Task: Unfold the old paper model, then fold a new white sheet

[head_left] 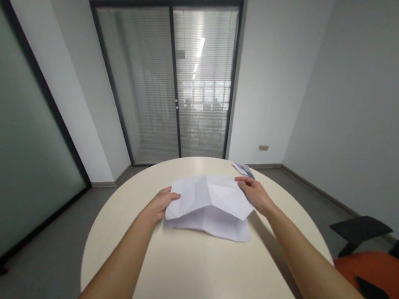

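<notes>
Over round table [201,276], far half, creased white paper [194,196] held, one end pinched by left hand [160,205], other by right hand [255,194], both nearly closed, second paper [245,170] at table's far-right rim, possibly folded.

1. A round, cream-coloured table [197,277] with a smooth top that catches a soft patch of light on its near part.
2. White paper [224,224] near the middle of its far half, the lower layer resting on the surface (whether it is one folded sheet or two, I can't tell).
3. A smaller pale piece of paper [245,169], creased, by the far right rim.
</notes>
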